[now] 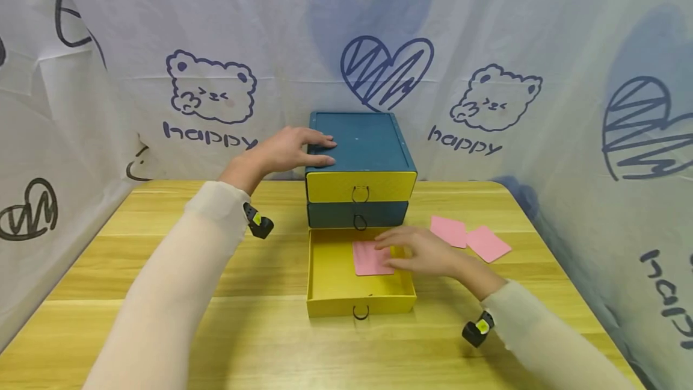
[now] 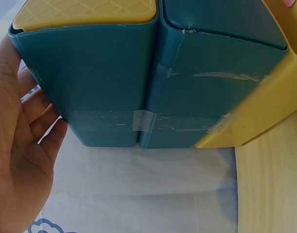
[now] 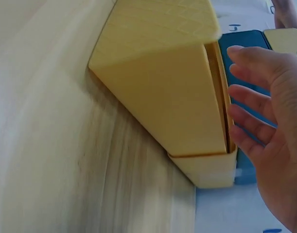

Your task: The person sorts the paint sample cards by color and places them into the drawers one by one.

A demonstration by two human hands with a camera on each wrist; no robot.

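Observation:
My left hand (image 1: 289, 149) rests on the left part of the top of a small blue-and-yellow drawer cabinet (image 1: 360, 137). In the left wrist view its fingers lie along the cabinet's top edge. The bottom yellow drawer (image 1: 332, 307) is pulled out towards me. Inside it lies a thin pink square sheet (image 1: 368, 259). My right hand (image 1: 425, 251) is over the drawer's right side, fingertips overlapping the sheet's right edge. Its fingers (image 3: 253, 128) look loosely bent and spread in the right wrist view, with nothing between them and the thumb.
Two more pink square sheets, one (image 1: 448, 231) beside the other (image 1: 488, 244), lie on the wooden table (image 1: 260, 312) right of the cabinet. The upper yellow drawer (image 1: 332, 187) and the blue middle drawer (image 1: 330, 215) are closed. A printed white curtain (image 1: 292, 35) hangs behind.

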